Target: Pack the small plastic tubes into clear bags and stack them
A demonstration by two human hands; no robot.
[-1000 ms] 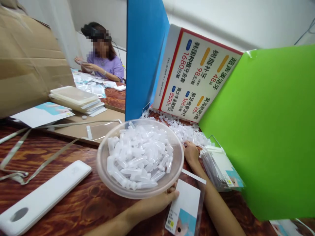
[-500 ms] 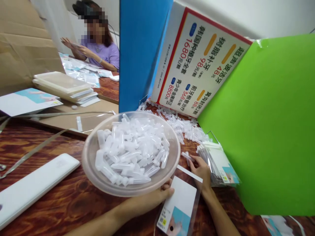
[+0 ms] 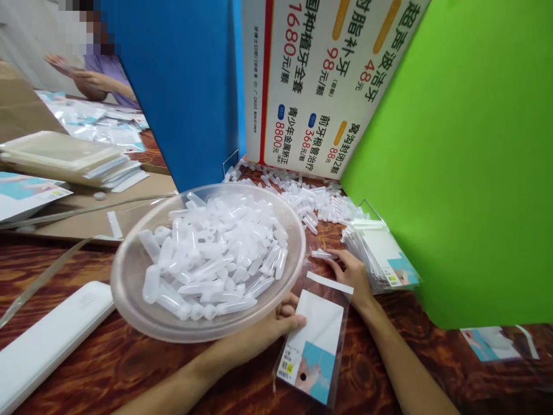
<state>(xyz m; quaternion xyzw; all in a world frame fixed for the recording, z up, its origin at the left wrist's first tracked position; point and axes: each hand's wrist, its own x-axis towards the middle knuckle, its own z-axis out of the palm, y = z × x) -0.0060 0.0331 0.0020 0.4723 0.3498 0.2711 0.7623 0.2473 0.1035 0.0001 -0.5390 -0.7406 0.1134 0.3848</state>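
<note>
My left hand [image 3: 287,318] grips the left edge of a clear plastic packet [image 3: 326,308], thumb on top. A white card with a blue printed corner shows through the packet, and a white strip runs along its far end. Just beyond, my right hand [image 3: 351,274] pinches a small translucent white plastic tube [image 3: 324,254] between thumb and fingertips. To the left of both hands, a translucent round bowl [image 3: 125,294] holds a heap of similar rounded tubes [image 3: 224,253]. More loose tubes [image 3: 306,202] lie on the table behind the bowl.
A stack of packets [image 3: 389,253] stands right of my right hand. Blue [image 3: 185,86], white printed [image 3: 311,80] and green [image 3: 466,161] boards rise behind. A long white case [image 3: 56,340] and cardboard [image 3: 151,187] lie left. Across the table, a person [image 3: 108,75] handles something.
My view has turned, so the bowl and the boards sit further left or higher. My right hand still pinches a tube, now held flatter; my left hand keeps hold of the packet.
</note>
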